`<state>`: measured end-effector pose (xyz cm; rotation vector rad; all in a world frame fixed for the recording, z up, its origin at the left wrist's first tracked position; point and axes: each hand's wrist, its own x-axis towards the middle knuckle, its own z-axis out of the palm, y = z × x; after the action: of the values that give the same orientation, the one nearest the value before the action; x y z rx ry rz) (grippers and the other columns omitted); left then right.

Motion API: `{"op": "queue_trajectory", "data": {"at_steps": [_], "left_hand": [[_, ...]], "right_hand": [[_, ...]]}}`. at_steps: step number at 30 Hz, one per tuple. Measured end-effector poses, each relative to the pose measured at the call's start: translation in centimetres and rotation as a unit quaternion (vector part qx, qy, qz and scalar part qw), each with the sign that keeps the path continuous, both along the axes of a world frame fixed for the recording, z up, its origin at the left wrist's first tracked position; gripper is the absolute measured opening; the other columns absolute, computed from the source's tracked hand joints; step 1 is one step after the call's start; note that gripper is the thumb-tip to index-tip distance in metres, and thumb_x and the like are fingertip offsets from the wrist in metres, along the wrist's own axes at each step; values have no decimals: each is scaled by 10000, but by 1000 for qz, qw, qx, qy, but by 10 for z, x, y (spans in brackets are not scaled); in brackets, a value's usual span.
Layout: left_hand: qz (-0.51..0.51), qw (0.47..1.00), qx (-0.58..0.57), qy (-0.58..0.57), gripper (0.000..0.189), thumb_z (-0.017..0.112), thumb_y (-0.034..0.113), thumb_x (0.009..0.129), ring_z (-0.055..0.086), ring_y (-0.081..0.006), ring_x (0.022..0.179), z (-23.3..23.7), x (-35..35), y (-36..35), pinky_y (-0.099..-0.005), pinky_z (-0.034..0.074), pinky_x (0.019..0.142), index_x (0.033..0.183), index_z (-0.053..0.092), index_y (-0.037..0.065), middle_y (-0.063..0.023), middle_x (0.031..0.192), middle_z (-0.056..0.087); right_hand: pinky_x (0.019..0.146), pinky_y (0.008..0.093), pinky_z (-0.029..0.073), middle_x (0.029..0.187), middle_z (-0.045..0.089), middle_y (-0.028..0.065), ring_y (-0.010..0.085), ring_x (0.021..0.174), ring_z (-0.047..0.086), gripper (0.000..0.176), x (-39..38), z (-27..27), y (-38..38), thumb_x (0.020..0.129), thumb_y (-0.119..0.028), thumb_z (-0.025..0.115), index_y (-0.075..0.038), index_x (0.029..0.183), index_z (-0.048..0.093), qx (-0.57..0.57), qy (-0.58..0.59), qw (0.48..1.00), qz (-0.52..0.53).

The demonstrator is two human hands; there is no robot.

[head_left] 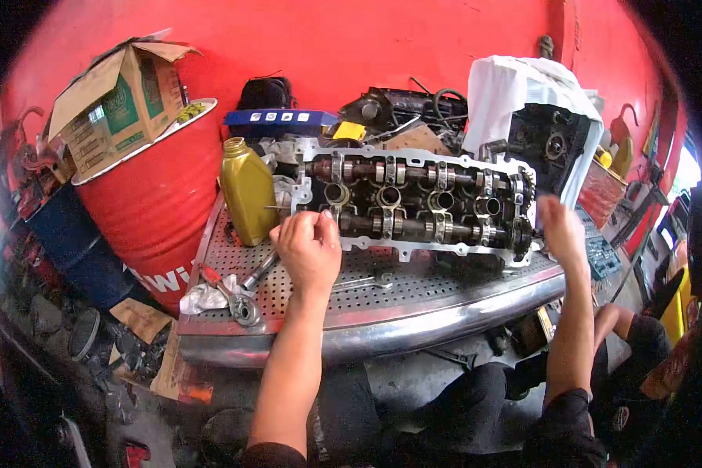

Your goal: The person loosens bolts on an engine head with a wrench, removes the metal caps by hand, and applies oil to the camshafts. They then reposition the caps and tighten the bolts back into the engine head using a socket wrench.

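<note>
A cylinder head (pixel 413 204) with two camshafts and a row of round plug tubes lies on the perforated metal bench (pixel 304 300), its camshaft side facing me. My left hand (pixel 308 248) is closed at the head's near left corner, thumb on top; its curled fingers hide whatever is in them. A thin rod shows just beyond its knuckles. Motion smears my right hand (pixel 563 234), close beside the right end of the head, by the camshaft gears. To the left of the head stands a gold oil bottle (pixel 247 195) without a cap.
A ratchet (pixel 244 309) and a wrench (pixel 382 281) lie at the bench's front. On the left, a red drum (pixel 152 210) carries a cardboard box (pixel 121 101). Behind the head are a blue box (pixel 277 118) and a cloth-draped engine block (pixel 550 144). Another person's knee (pixel 646 339) is at right.
</note>
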<state>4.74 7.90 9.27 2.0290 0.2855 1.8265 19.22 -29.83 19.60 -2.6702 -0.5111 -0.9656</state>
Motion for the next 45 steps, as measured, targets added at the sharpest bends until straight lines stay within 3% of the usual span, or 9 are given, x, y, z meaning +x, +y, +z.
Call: {"op": "queue_trajectory", "data": {"at_steps": [6, 14, 19, 21, 27, 35, 41, 42, 45], "left_hand": [[3, 999, 38, 1, 161, 690, 106, 875, 569, -263, 692, -1, 2, -5, -400, 390, 753, 752, 591, 73, -52, 676, 589], [78, 995, 67, -5, 192, 702, 140, 864, 619, -274, 848, 27, 2, 11, -431, 422, 821, 1017, 627, 50, -76, 852, 656], [146, 935, 203, 250, 284, 706, 242, 849, 601, -309, 1040, 104, 18, 10, -475, 447, 874, 1017, 604, 37, -151, 1045, 664], [167, 904, 270, 285, 206, 640, 239, 880, 638, -336, 959, 112, 31, 20, -489, 481, 833, 924, 637, 37, -169, 946, 692], [162, 865, 284, 382, 227, 585, 200, 885, 716, -349, 723, 127, 38, 24, -508, 560, 696, 767, 712, 54, -146, 764, 731], [149, 868, 317, 351, 232, 643, 231, 854, 642, -328, 973, 131, 38, 16, -467, 516, 810, 958, 658, 24, -166, 950, 683], [139, 862, 295, 388, 189, 658, 222, 850, 636, -358, 1010, 150, 31, 12, -518, 449, 838, 943, 645, 57, -153, 981, 698], [130, 843, 299, 428, 182, 657, 218, 855, 640, -356, 1013, 149, 32, 11, -518, 450, 838, 936, 641, 56, -154, 977, 701], [146, 821, 329, 443, 179, 654, 204, 868, 657, -360, 989, 145, 38, 14, -513, 458, 845, 910, 620, 33, -177, 944, 708]], "right_hand": [[744, 556, 472, 856, 654, 284, 496, 880, 619, 345, 58, 20, 19, 997, -358, 534, -23, 943, 592, -2, -22, 998, 54], [637, 462, 469, 742, 620, 211, 434, 739, 617, 315, -47, 33, -1, 942, -307, 633, -12, 837, 594, 2, 33, 999, 40], [614, 407, 493, 736, 654, 163, 340, 660, 651, 204, -87, 11, -3, 925, -222, 684, -37, 865, 624, 86, 7, 987, 137], [589, 382, 492, 736, 664, 119, 260, 627, 646, 165, -102, -3, 3, 896, -193, 725, -52, 923, 642, 127, 67, 973, 181], [661, 448, 495, 789, 676, 186, 379, 745, 668, 276, -12, -1, 4, 949, -305, 652, -31, 980, 639, 221, -23, 970, 102], [726, 504, 505, 852, 687, 230, 434, 857, 664, 217, 30, 5, 14, 897, -235, 691, -19, 879, 685, 211, -8, 973, 97], [745, 462, 524, 871, 708, 161, 364, 860, 689, 181, -7, 0, -9, 914, -226, 669, -78, 1014, 701, 233, 53, 966, 100], [746, 456, 521, 912, 686, 160, 357, 866, 675, 225, 7, -7, -8, 934, -208, 646, -97, 1125, 687, 246, -53, 954, 162], [737, 453, 518, 927, 611, 142, 345, 881, 654, 294, 6, 0, 5, 959, -192, 613, -113, 1239, 652, 90, -102, 984, 118]]}}
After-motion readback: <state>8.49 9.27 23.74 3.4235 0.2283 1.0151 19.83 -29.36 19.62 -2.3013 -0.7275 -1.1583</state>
